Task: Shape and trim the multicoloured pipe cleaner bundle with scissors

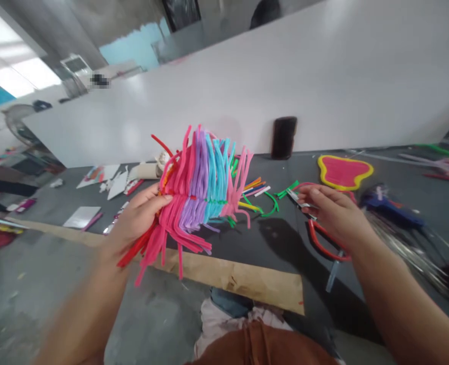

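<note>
Seen from above, our left hand [146,208] grips a broad fringe of fuzzy stems [199,195] by its left end, thumb on the near face and the fingers hidden behind. The fringe is held up over the near part of a dark tabletop [243,243], left of centre. Its colours run from red and orange at our grip through hot pink, purple and blue to pale pink at the far end, with a thin twisted line, green in part, crossing the middle.

We judge it very light and soft to touch, springy rather than stiff; each stem probably bends easily and stays bent. The fuzz should grip the skin, so slipping seems unlikely, but squeezing the loose tips could splay or kink them. The central line looks the best place to take hold, with a second pinch at the pale pink end to stop sagging.

Our right hand [333,210] is over the tabletop to the right, fingers curled toward the thumb, beside a small silver and dark object [296,198]; we can't make out whether it grips anything. A red loop [318,248] lies just below it.
</note>
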{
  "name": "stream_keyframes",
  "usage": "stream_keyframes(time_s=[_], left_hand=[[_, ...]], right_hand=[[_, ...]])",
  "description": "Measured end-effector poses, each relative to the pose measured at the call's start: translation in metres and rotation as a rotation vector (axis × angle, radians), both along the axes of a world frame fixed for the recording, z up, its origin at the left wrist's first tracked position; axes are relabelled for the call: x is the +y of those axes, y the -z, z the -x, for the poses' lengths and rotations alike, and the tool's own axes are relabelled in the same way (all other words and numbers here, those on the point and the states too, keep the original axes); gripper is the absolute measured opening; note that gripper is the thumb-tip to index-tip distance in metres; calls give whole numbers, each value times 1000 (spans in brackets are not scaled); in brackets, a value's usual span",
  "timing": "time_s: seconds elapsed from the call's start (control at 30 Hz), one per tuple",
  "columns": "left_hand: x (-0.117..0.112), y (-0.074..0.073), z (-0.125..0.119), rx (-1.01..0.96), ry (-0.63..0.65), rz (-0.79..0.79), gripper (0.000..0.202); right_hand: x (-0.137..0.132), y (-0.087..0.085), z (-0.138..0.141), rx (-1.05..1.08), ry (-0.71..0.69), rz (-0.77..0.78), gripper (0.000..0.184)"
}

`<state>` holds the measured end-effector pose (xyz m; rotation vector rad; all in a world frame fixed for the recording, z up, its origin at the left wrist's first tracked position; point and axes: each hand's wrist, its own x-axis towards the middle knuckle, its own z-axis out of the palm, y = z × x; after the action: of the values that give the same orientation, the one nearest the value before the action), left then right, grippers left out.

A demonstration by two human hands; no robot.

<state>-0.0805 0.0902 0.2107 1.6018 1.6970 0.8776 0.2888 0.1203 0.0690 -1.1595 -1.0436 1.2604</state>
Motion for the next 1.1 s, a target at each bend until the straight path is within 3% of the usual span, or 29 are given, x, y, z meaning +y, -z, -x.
stream_keyframes(time_s=[0.1, 0.17, 0.23, 0.3, 0.4, 0.47, 0.57, 0.67, 0.73, 0.8, 0.87, 0.93, 1.0, 1.1], left_hand=[[12, 12, 6, -302, -64, 108, 43], [17, 21, 8, -337, -66, 117, 42], [16, 20, 10, -322, -60, 60, 42], [8, 12, 10, -218, -52, -84, 41], [-16, 8, 3, 249, -14, -289, 39], [-37, 29, -9, 658, 94, -287, 42], [-68, 93, -37, 1005, 357, -432, 49], [-92, 152, -62, 1159, 543, -299, 51], [-101, 165, -70, 1162, 605, -212, 68], [-105, 156, -71, 1135, 639, -212, 71], [-104, 133, -67, 1093, 685, -289, 52], [-96, 108, -62, 1039, 747, -387, 36], [-80, 91, -56, 1034, 783, -409, 38], [-41, 88, -52, 1109, 769, -283, 43]], right_hand=[[0, 1, 13, 1, -107, -2, 51], [-4, 0, 23, -22, -181, -13, 53], [-9, -3, 28, -126, -208, -51, 50], [-13, -5, 27, -293, -193, -103, 47], [-20, -1, 12, -559, -148, -162, 41], [-29, 8, -1, -741, -109, -199, 36], [-55, 26, -12, -960, -93, -261, 29], [-89, 43, -7, -1108, -233, -329, 24], [-109, 52, 1, -1231, -325, -400, 23], [-121, 58, 9, -1376, -338, -455, 25], [-124, 60, 13, -1496, -326, -450, 23], [-121, 59, 15, -1542, -356, -394, 19], [-114, 55, 16, -1535, -365, -299, 20], [-101, 46, 22, -1584, -336, -116, 26]])
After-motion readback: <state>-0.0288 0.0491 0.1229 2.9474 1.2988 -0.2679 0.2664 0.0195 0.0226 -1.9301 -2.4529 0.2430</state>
